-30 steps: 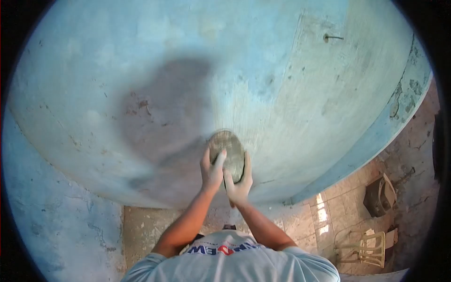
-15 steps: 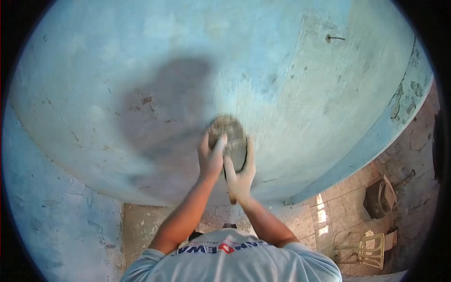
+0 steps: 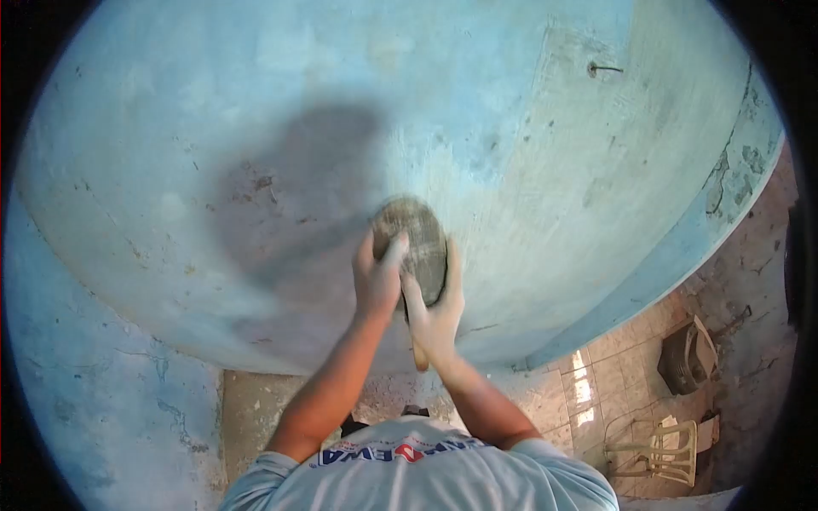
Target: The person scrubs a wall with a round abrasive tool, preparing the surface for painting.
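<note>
Grey sanding disc [image 3: 413, 243] flat against wall [image 3: 554, 170]

Lighting: bright daylight; soft shadow [image 3: 298, 196] on wall [image 3: 528, 170] at nine o'clock. Sun patches on floor [image 3: 588, 383], five o'clock. Fisheye vignette, curved edges.

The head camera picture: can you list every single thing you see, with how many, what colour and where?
wall: one, pale blue and patchy, fills most of the view
round pad: one, grey-brown, pressed flat on the wall at the centre
nail: one, dark, sticking out of the wall top right
floor tiles: many, beige, bottom right
plastic chair: one, cream, on the tiles bottom right
dark box: one, brown-black, on the floor at the right edge
shirt: one, light grey with lettering, bottom centre
left hand: one, on the pad
right hand: one, on the pad
</note>
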Motion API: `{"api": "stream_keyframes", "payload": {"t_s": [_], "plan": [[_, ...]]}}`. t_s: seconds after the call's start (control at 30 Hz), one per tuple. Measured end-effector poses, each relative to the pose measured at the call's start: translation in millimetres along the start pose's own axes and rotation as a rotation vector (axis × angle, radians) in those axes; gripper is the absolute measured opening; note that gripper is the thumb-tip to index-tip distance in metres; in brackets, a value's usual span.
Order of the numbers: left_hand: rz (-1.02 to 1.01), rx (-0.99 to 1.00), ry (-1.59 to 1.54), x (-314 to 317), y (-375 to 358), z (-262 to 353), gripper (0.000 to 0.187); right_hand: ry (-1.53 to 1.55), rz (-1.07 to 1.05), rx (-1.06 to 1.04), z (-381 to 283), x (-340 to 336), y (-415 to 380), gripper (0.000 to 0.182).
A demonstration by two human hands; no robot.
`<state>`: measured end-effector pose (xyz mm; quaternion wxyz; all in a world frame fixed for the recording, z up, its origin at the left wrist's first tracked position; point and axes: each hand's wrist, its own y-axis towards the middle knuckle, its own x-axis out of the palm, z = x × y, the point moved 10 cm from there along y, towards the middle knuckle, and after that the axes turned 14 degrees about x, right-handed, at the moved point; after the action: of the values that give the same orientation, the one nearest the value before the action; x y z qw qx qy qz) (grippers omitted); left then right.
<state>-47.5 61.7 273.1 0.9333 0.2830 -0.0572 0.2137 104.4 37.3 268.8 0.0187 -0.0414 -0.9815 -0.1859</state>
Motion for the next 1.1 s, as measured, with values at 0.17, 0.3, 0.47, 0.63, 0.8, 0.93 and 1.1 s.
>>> {"api": "stream_keyframes", "payload": {"t_s": [0.17, 0.3, 0.47, 0.63, 0.8, 0.93, 1.1], "plan": [[-0.006, 0.031, -0.061, 4, 11, 4, 0.029, -0.004, 0.015, -0.003, -6, 2, 4, 0.08], [-0.001, 0.095, -0.101, 15, 55, 51, 0.027, -0.012, 0.009, -0.105, -52, 16, 49, 0.08], [0.0, -0.018, -0.174, 13, 37, 30, 0.025, 0.013, -0.018, -0.042, -47, 11, 30, 0.08], [0.096, -0.232, -0.182, -13, -54, -65, 0.035, 0.062, -0.032, 0.099, 54, -3, -16, 0.079], [0.052, 0.001, -0.19, 8, 20, 13, 0.033, -0.007, 0.013, -0.054, -21, 12, 34, 0.078], [0.011, 0.046, -0.35, 27, 54, 49, 0.034, 0.037, 0.016, -0.148, -74, 16, 57, 0.077], [0.089, -0.054, -0.133, -11, -31, -32, 0.038, -0.007, -0.033, -0.028, 17, 0, 0, 0.079]]}}
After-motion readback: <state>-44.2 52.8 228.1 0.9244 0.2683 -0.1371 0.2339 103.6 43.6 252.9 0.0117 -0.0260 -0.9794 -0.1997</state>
